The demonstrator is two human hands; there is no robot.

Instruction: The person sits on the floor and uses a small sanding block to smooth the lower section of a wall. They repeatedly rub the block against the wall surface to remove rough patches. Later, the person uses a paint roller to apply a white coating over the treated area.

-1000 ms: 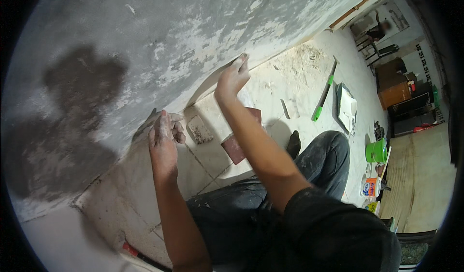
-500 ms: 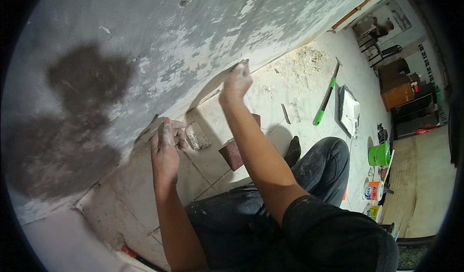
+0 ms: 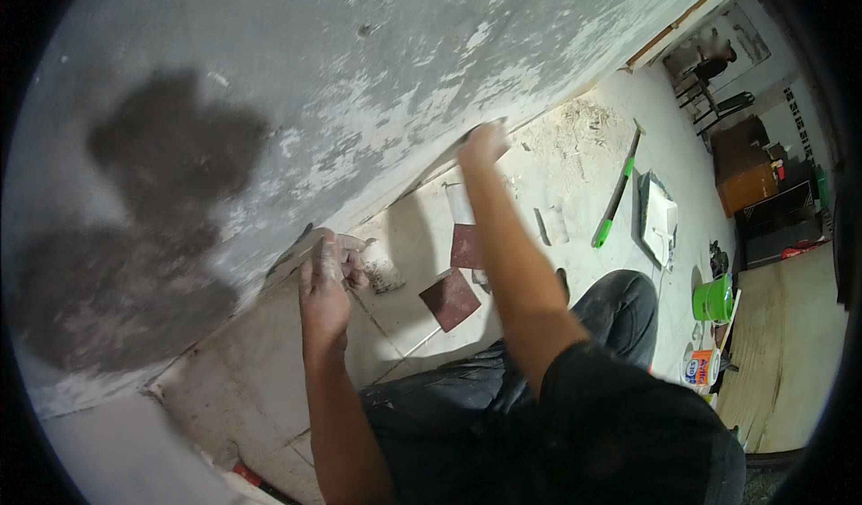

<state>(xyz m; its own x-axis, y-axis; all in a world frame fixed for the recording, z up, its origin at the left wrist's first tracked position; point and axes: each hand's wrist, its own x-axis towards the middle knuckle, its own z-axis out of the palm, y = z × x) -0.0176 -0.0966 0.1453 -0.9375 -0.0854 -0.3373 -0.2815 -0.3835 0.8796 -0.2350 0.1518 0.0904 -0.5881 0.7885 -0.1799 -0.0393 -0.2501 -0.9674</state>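
My right hand (image 3: 485,143) is at the foot of the patchy grey wall (image 3: 296,101), fingers curled and smeared by motion. Whatever it grips is hidden. Lower along the same wall, my dusty left hand (image 3: 330,276) has its fingers apart, some bent, with nothing visible in them. Next to it on the tiles lies a worn, dust-coated whitish piece (image 3: 383,268). Two reddish-brown squares that look like sandpaper, one nearer (image 3: 451,300) and one farther (image 3: 464,246), lie between my forearms. Beyond my right forearm is a small pale piece with a dark edge (image 3: 551,225).
A green-and-black long-handled scraper (image 3: 618,193) and a white dustpan (image 3: 660,224) lie to the right. Farther right stand a green bucket (image 3: 712,299) and a white-and-orange tub (image 3: 701,368). Flaky debris (image 3: 588,128) covers tiles ahead. A red-and-black handle (image 3: 256,481) lies near left. A person (image 3: 715,61) sits far off.
My right hand has moved a little farther along the wall base, away from my left hand. The view has shifted slightly; both reddish squares now show more fully. My left hand keeps its place by the wall.
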